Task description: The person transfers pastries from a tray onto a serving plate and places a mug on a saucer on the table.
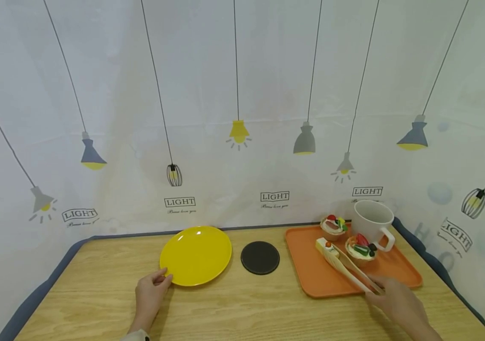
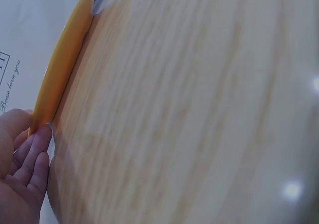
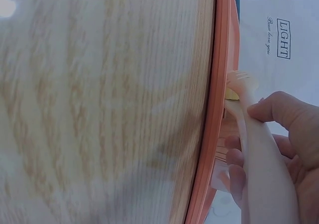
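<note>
Worktop (image 1: 208,312): pale wood grain.
Backdrop (image 1: 200,76): white, printed with pendant lamps and "LIGHT".
Tongs (image 1: 345,271): over orange tray (image 1: 321,286), tips at cake slice (image 1: 322,243); long axis slanting, pointing forward and left.
Right hand (image 1: 398,298): fingers curled round the tongs.
Plate (image 1: 195,255): yellow, round, left of black coaster (image 1: 260,258).
Left hand (image 1: 150,291): thumb and fingers pinching the plate's near-left rim.

A pale greyish-beige sleeve cuff (image 1: 134,336) sits behind the bare left hand (image 1: 151,290).
</note>
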### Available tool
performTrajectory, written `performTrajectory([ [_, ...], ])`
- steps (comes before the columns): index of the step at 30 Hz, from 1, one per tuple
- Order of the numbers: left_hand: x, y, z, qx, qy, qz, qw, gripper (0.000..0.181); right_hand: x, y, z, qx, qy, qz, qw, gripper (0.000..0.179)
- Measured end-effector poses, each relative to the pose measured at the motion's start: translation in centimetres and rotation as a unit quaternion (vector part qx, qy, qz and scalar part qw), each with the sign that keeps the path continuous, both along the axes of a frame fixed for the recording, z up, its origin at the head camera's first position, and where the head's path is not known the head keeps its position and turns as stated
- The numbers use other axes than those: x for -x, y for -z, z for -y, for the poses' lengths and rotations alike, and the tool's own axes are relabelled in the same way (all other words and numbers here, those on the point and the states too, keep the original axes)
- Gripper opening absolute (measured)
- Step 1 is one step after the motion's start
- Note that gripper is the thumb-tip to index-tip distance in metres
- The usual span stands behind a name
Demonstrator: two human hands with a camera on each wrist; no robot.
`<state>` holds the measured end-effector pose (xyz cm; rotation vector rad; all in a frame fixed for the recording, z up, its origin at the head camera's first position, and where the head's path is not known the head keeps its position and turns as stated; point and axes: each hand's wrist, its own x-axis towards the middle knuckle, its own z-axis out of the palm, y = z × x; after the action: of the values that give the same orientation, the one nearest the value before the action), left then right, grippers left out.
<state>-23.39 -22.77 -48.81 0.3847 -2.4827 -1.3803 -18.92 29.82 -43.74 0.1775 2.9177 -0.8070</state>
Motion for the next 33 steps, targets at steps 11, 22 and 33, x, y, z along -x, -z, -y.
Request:
performTrajectory([
  [11, -0.1, -0.03, 0.05, 0.001, 0.001, -0.001, 1.0, 0.033, 0.02, -0.1, -0.18, -0.005, 0.0, 0.004, 1.0, 0.053],
  [22, -0.14, -0.14, 0.06, 0.003, 0.009, -0.007, 0.9999, 0.033, -0.06, -0.27, -0.21, -0.011, -0.002, 0.001, 0.9999, 0.054],
  [33, -0.08, -0.11, 0.05, -0.004, 0.002, 0.002, 1.0, 0.033, -0.32, -0.54, -0.2, -0.006, -0.006, -0.004, 1.0, 0.051],
])
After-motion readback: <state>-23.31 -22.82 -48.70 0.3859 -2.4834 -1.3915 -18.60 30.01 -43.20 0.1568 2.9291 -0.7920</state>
